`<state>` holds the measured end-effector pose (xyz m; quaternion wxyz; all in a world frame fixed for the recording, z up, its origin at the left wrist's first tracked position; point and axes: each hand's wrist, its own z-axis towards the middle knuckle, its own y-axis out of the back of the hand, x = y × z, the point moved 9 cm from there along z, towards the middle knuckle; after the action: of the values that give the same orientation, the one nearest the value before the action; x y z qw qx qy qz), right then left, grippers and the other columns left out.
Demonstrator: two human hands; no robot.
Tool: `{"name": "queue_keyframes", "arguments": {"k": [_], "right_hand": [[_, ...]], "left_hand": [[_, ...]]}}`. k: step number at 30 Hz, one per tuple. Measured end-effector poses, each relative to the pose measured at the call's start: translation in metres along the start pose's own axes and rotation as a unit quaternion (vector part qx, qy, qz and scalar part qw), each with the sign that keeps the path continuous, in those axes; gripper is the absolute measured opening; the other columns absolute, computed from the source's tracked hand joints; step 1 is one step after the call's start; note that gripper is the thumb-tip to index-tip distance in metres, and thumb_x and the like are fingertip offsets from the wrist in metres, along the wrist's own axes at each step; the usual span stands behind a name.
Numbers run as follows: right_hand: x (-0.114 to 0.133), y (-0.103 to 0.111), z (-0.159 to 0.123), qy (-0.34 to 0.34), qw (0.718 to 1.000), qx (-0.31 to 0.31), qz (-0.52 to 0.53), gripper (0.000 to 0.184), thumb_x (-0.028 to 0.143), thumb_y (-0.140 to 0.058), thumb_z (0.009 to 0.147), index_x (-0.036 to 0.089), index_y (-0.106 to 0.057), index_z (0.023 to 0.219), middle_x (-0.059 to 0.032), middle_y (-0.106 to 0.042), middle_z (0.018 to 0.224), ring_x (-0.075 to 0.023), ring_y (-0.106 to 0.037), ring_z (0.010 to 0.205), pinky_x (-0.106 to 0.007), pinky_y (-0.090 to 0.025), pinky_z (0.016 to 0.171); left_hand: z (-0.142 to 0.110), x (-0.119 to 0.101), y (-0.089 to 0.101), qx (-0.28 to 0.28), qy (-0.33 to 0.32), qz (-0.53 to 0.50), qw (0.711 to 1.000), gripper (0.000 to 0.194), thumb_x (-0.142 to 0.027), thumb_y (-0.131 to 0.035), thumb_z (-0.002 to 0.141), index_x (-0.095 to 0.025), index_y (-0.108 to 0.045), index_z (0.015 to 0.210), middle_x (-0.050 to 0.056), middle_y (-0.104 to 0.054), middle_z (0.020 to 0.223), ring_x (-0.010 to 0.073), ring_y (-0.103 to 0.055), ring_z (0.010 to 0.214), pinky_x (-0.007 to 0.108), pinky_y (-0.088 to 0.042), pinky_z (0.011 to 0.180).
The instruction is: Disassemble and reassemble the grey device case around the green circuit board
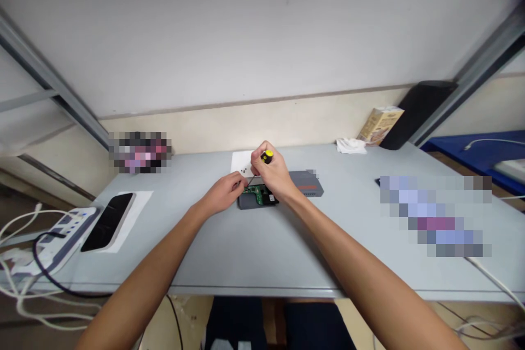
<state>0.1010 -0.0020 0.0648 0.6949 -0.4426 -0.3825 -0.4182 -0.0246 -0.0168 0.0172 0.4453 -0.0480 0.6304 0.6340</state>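
Observation:
A green circuit board [259, 192] lies in a dark grey casing [248, 203] near the middle of the table. My right hand [270, 169] is wrapped round a screwdriver [267, 157] with a yellow and black handle. The shaft slants down to the left, with its tip at the board's left part; the exact contact is too small to tell. My left hand [225, 191] has its fingers closed at the left end of the board, close to the tip. A dark grey cover [309, 183] with a reddish patch lies just right, partly behind my right hand.
White paper [240, 159] with several small dark pieces lies behind the board. A phone [109, 222] and a power strip [61, 238] with cables are at left. A carton [381, 124], crumpled tissue [351, 145] and a black upright object [414, 115] stand back right. Blurred patches cover other items.

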Motion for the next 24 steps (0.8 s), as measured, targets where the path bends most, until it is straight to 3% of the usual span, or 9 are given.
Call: {"name": "queue_keyframes", "arguments": {"k": [4,7,10,13,16,21,24], "right_hand": [[0.002,-0.003,0.001,0.003,0.999,0.032,0.004,0.054,0.077,-0.053,0.092,0.026,-0.065,0.104,0.0014,-0.053,0.077,-0.0152,-0.053,0.07,-0.03,-0.047,0.069],[0.0,0.0,0.001,0.016,1.0,0.019,-0.006,0.047,0.07,-0.071,0.084,0.024,-0.06,0.085,0.0004,-0.06,0.084,-0.0147,-0.057,0.076,-0.029,-0.048,0.075],[-0.007,-0.002,0.0,0.011,1.0,0.015,-0.005,0.055,0.072,-0.077,0.079,0.025,-0.047,0.077,0.0039,-0.055,0.071,-0.0125,-0.051,0.063,-0.029,-0.046,0.067],[-0.009,-0.005,-0.001,0.0,1.0,0.016,-0.007,0.057,0.082,-0.061,0.084,0.026,-0.054,0.089,0.0072,-0.041,0.061,-0.0131,-0.042,0.055,-0.029,-0.04,0.058],[-0.006,-0.01,-0.001,-0.01,0.999,0.039,0.011,0.065,0.085,-0.044,0.091,0.026,-0.064,0.108,0.0034,-0.048,0.071,-0.015,-0.05,0.064,-0.03,-0.045,0.066],[-0.003,-0.016,-0.004,-0.017,0.997,0.069,-0.02,0.05,0.074,-0.069,0.084,0.024,-0.063,0.091,-0.0011,-0.063,0.089,-0.0159,-0.06,0.081,-0.03,-0.049,0.079],[0.0,-0.017,-0.005,0.001,0.998,0.061,0.0,0.051,0.071,-0.074,0.081,0.025,-0.052,0.086,0.0016,-0.062,0.08,-0.0146,-0.058,0.075,-0.03,-0.049,0.075]], "left_hand": [[-0.001,0.002,0.0,0.004,0.005,-0.001,1.0,0.03,-0.035,-0.041,0.106,-0.02,-0.061,0.088,0.002,-0.06,0.088,0.0172,-0.054,0.077,0.03,-0.044,0.075],[-0.001,0.004,-0.001,0.001,0.012,0.001,1.0,0.027,-0.033,-0.041,0.106,-0.02,-0.059,0.09,0.002,-0.062,0.088,0.0179,-0.055,0.079,0.03,-0.044,0.076],[-0.002,0.003,-0.001,-0.003,0.011,0.005,1.0,0.027,-0.033,-0.041,0.105,-0.02,-0.059,0.091,0.003,-0.063,0.089,0.0183,-0.057,0.08,0.031,-0.044,0.078],[-0.001,0.002,0.0,-0.004,0.004,0.009,1.0,0.028,-0.032,-0.041,0.105,-0.02,-0.061,0.089,0.003,-0.062,0.089,0.018,-0.056,0.079,0.031,-0.044,0.076],[-0.001,0.001,0.001,-0.002,-0.005,0.01,1.0,0.028,-0.032,-0.043,0.104,-0.02,-0.062,0.088,0.002,-0.062,0.087,0.0176,-0.055,0.078,0.03,-0.044,0.075],[0.0,0.003,0.001,-0.008,0.0,-0.003,1.0,0.027,-0.032,-0.045,0.104,-0.02,-0.06,0.086,0.002,-0.064,0.086,0.0179,-0.058,0.079,0.03,-0.045,0.076],[0.0,0.004,0.0,-0.011,0.012,0.001,1.0,0.026,-0.032,-0.044,0.104,-0.02,-0.058,0.086,0.002,-0.063,0.085,0.0179,-0.058,0.077,0.03,-0.044,0.074]]}}
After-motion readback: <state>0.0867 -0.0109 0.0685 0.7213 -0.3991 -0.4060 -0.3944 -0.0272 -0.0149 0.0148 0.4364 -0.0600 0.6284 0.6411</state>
